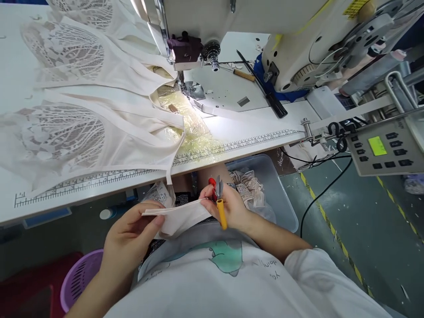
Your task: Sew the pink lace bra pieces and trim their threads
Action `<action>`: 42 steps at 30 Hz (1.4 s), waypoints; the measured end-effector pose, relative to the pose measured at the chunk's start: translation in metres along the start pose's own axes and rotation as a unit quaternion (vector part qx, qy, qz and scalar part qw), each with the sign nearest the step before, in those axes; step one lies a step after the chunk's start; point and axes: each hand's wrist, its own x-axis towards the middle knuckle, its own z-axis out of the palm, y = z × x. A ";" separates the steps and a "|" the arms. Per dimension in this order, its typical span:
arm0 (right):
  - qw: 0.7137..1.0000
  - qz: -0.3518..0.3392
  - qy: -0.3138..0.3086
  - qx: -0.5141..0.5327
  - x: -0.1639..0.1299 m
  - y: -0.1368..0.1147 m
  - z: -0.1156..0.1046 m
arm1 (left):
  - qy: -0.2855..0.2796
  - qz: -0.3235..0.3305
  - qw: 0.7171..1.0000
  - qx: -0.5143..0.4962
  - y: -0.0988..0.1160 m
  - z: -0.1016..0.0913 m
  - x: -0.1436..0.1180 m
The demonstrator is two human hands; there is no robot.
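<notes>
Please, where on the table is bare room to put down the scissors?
The scissors could probably fit on the narrow bare patch of white table between ruler and sewing machine, right of the yellowish plastic. Left of it, lace garments crowd the table.

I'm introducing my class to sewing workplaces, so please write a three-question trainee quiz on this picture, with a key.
1. Multiple choice: Between the left hand and the right hand, which has the scissors?
A) left
B) right
C) both

2. True or false: The purple basket stands on top of the white table.

3. Fill in the missing word: In the picture, the lace garments lie to the ____ of the green display.

Key:
1. B; the left hand holds only the pale fabric.
2. False; it is below the tabletop, at the picture's lower left.
3. left
</notes>
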 end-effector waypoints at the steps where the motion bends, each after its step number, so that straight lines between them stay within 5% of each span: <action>1: 1.000 -0.004 -0.006 -0.003 0.001 -0.004 -0.001 | -0.042 0.053 0.997 0.030 0.002 -0.006 0.001; 5: 0.997 -0.006 -0.064 -0.038 0.009 -0.027 -0.009 | -0.147 0.263 0.929 0.216 0.017 -0.024 0.009; 9: 0.989 -0.049 -0.110 -0.086 0.017 -0.044 -0.012 | -0.160 0.457 0.778 0.400 0.034 -0.009 0.020; 13: 0.989 -0.054 -0.119 -0.076 0.020 -0.050 -0.010 | -0.160 0.499 0.741 0.420 0.038 0.010 0.034; 17: 0.995 -0.032 -0.086 -0.042 0.021 -0.049 -0.009 | -0.181 0.474 0.760 0.407 0.032 0.012 0.041; 22: 0.999 -0.010 -0.047 0.003 0.017 -0.035 -0.004 | -0.201 0.266 0.898 0.286 0.025 0.006 0.043; 25: 0.997 0.007 -0.045 0.069 0.014 -0.025 0.005 | -0.213 0.119 0.950 0.196 0.029 0.001 0.043; 29: 0.988 0.010 -0.067 0.142 0.019 -0.028 0.017 | -0.245 0.032 0.965 0.089 0.052 -0.012 0.041; 34: 0.987 -0.056 -0.045 0.147 0.029 -0.059 0.015 | -0.190 0.064 0.979 0.039 0.078 -0.019 0.034; 42: 0.997 -0.067 -0.003 0.039 0.024 -0.070 0.004 | -0.090 0.033 0.984 -0.148 0.040 0.008 0.027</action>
